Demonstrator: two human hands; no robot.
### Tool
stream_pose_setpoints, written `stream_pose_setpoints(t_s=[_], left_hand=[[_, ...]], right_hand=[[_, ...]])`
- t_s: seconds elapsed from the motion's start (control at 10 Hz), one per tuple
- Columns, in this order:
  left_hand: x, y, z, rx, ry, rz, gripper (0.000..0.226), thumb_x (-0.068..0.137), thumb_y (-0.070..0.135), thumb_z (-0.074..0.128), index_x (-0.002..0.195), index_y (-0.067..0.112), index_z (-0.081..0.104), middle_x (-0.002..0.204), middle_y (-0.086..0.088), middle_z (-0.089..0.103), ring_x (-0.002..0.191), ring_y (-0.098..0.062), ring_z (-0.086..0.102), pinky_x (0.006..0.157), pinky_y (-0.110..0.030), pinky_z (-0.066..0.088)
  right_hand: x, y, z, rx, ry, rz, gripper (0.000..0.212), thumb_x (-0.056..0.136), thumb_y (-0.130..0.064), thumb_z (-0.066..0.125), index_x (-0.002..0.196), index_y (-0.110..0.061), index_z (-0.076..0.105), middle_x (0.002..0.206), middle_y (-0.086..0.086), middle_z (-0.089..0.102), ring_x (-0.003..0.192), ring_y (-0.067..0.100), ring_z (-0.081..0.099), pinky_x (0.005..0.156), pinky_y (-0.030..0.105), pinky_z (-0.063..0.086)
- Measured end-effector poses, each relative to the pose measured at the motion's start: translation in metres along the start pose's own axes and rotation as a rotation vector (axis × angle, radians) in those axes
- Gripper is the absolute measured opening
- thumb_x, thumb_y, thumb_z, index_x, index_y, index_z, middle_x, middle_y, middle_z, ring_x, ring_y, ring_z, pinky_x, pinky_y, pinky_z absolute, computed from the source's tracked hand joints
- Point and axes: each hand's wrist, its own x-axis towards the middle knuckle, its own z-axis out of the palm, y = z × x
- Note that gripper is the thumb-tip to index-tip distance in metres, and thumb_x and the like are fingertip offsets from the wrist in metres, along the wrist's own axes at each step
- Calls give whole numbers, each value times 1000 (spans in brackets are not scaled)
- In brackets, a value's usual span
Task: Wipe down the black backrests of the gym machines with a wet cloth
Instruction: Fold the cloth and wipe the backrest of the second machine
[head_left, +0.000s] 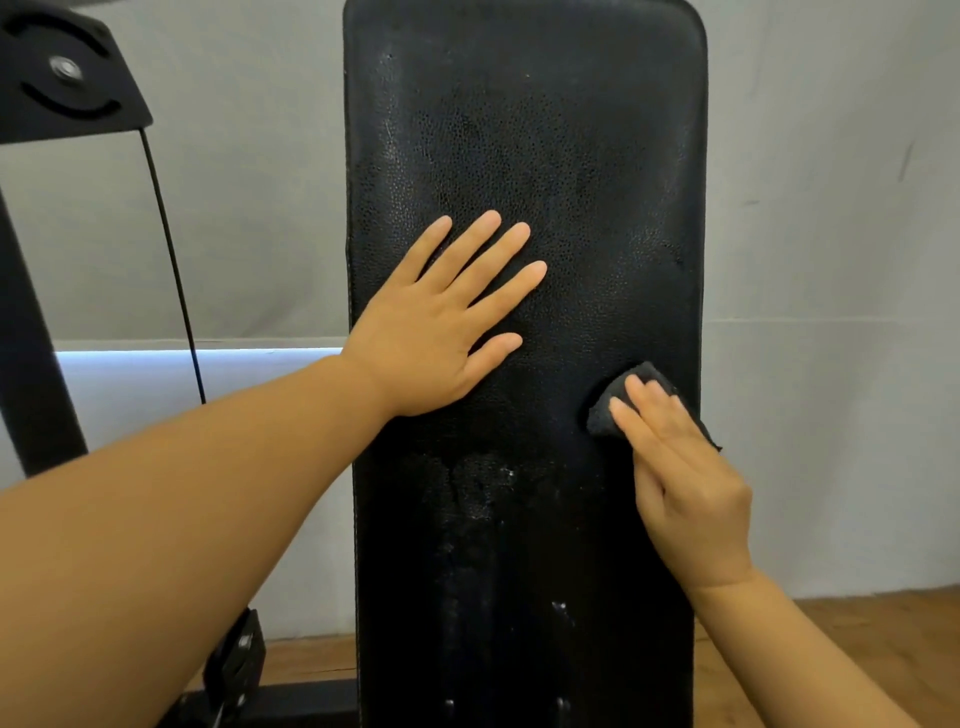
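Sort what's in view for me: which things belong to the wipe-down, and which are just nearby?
Part of the job:
- black backrest
- dark cloth, pressed to the pad by the right hand
- left hand, flat on the pad

Just nearby:
- black machine frame
- thin cable
- wooden floor
- grey wall

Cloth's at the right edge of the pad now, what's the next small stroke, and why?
Probably sweep the cloth under the right hand down-left to the whitish smudges on the backrest, which look unwiped; the left hand lies flat above.
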Motion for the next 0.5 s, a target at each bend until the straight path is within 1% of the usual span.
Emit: stream_pose_setpoints(t_s=[0.1,0.2,0.3,0.4,0.5], left_hand=[[0,0,0,0,4,-1,55,99,45,29,147,19,32,154,-10,27,143,-30,21,116,-49,15],[0,0,1,5,11,3,54,99,45,30,147,19,32,154,-10,27,143,-30,21,115,-49,15],[0,-1,1,6,8,2,55,99,45,29,147,19,31,154,-10,27,143,-30,21,115,-49,14],[0,-1,1,8,3,4,55,99,46,28,147,19,31,154,-11,27,142,-31,22,115,-48,13],[0,-2,1,8,6,4,55,99,45,29,147,18,32,153,-12,27,142,-32,22,115,-49,13]], right_hand=[[26,6,4,41,30,48,33,92,2,43,116,-5,64,126,8,57,122,13,49,106,35,39],[45,5,12,47,81,102,32,95,-1,41,115,-3,65,126,10,57,121,16,51,106,37,39],[31,-5,12,28,71,106,32,96,-2,40,117,-2,64,127,12,57,122,18,50,107,38,38],[-6,-23,5,31,12,58,32,91,5,43,116,-1,63,126,14,56,122,20,50,107,39,38],[-23,-31,-1,58,-45,44,32,89,5,46,115,-2,63,125,13,57,121,22,52,106,38,39]])
